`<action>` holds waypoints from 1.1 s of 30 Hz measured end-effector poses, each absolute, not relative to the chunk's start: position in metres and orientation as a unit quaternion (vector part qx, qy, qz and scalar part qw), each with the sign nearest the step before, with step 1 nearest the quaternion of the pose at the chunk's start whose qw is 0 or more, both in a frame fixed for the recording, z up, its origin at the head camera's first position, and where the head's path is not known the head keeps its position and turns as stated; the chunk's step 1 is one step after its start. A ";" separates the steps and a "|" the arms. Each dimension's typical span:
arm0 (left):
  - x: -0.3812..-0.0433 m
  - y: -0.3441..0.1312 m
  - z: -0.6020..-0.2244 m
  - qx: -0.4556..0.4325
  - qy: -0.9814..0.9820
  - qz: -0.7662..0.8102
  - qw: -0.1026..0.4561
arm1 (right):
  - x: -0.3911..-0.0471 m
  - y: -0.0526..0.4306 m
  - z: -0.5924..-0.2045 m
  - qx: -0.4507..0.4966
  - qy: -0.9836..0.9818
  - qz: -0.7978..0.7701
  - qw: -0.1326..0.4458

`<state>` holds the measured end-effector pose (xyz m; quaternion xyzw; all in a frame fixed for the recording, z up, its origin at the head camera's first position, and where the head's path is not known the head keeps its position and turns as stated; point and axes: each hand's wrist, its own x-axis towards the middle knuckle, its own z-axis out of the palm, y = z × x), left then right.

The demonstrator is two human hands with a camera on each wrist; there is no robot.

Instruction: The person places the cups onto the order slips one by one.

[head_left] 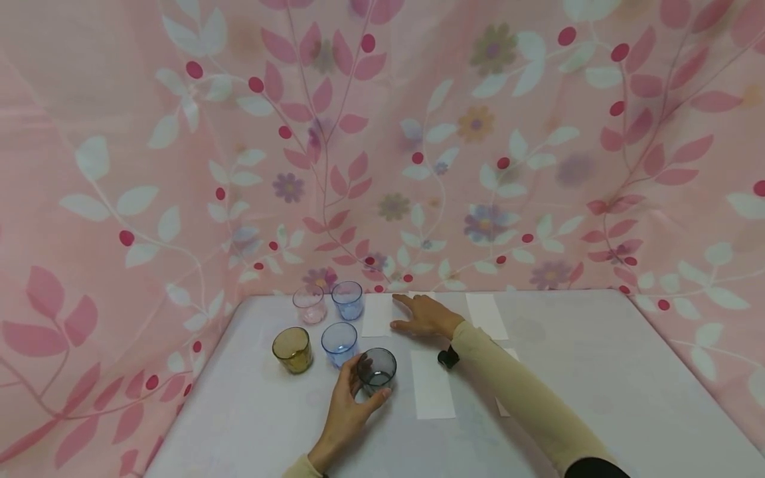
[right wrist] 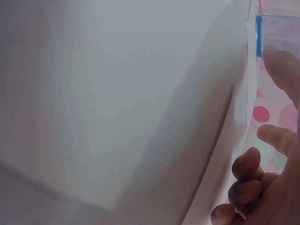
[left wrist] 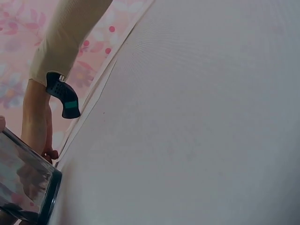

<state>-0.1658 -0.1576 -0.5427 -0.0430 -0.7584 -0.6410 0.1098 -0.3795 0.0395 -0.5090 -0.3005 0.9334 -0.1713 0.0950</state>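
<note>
The left hand (head_left: pixel 348 411) is gripping a grey glass tumbler (head_left: pixel 379 372), risking knocking a blue glass tumbler (head_left: pixel 339 344) if straying left; the right hand (head_left: pixel 427 317) is holding nothing.

The right hand (right wrist: pixel 277 194) spreads at four o'clock, one fingertip overlapping a blue-edged glass (right wrist: pixel 281 33) at two; pink patterned cloth (right wrist: pixel 261 114) shows at three, white tabletop (right wrist: pixel 93 98) toward nine.

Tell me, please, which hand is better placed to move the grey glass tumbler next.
Probably the left hand: it grips the tumbler; the right hand is farther back, near white paper strips.
</note>
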 end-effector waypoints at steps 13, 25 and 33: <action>-0.167 -0.158 -0.550 -0.033 -0.753 -0.648 0.109 | -0.382 0.036 -0.512 -0.302 0.935 -0.149 0.110; -0.167 -0.159 -0.547 -0.039 -0.752 -0.649 0.108 | -0.385 0.031 -0.512 -0.308 0.939 -0.117 0.098; -0.168 -0.160 -0.545 -0.044 -0.747 -0.654 0.106 | -0.388 0.030 -0.512 -0.310 0.938 -0.115 0.102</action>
